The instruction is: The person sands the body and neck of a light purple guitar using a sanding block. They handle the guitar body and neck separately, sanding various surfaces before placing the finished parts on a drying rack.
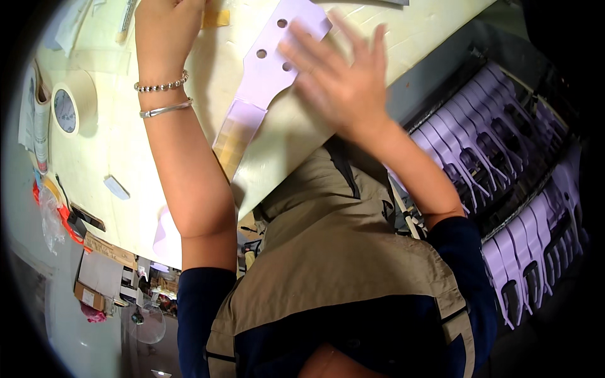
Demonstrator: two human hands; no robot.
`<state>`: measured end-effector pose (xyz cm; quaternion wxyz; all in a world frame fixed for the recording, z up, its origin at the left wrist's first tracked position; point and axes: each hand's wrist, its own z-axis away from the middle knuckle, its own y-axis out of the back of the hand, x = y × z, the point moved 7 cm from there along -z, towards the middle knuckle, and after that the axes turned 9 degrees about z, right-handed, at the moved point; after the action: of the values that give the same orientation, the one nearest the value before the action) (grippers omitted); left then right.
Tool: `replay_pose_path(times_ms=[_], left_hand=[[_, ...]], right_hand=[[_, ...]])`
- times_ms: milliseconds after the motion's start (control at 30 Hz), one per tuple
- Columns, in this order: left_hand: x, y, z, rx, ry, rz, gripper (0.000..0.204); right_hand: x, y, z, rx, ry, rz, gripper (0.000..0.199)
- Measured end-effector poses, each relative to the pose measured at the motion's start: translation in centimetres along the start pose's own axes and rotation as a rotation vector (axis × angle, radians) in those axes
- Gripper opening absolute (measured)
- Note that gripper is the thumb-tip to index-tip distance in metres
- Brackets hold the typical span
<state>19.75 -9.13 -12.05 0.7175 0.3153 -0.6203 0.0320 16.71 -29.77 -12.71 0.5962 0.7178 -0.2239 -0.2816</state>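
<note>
A lilac guitar neck (272, 60) lies slantwise on the pale worktable, its wide headstock pierced by several round holes. Yellowish tape-like covering (232, 146) wraps its narrower shaft. Over the headstock's right edge is my right hand (343, 88), fingers spread and blurred by motion; whether the fingertips touch the surface I cannot tell. My left hand (167, 31) is at the upper edge, left of the headstock, its fingers mostly cut off by the frame. Next to it lies a small yellow piece (215, 19).
On the table's left stand a roll of masking tape (77, 104) and a small white block (116, 187). Folded newspaper (39, 120) is at the far left. Racks of lilac guitar-body-like parts (472, 135) stand to my right, beyond the table edge. Boxes (101, 277) are at lower left.
</note>
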Motion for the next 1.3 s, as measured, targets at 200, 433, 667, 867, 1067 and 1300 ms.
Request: replay_pose_path(times_ms=[200,433,667,867,1067,1300], left_hand=[[0.0,0.2,0.5,0.024,-0.051,0.005,0.028],[-0.1,-0.1,0.1,0.000,-0.056,0.008,0.028],[0.0,-0.2,0.1,-0.006,-0.027,-0.008,0.027],[0.5,-0.5,0.0,-0.027,-0.016,-0.033,0.028],[0.3,-0.1,0.2,0.016,-0.015,0.034,0.029],[0.0,0.0,0.4,0.001,-0.019,0.021,0.028]], right_hand=[[1.9,0.0,-0.4,0.065,0.084,-0.018,0.056],[1.4,0.3,0.3,0.069,0.211,-0.168,0.072],[-0.3,-0.1,0.6,0.035,0.261,-0.222,0.070],[-0.8,0.6,1.0,-0.009,0.255,-0.266,0.064],[1.8,0.6,0.8,0.064,0.225,-0.146,0.070],[2.2,0.2,0.7,0.097,0.148,-0.122,0.075]])
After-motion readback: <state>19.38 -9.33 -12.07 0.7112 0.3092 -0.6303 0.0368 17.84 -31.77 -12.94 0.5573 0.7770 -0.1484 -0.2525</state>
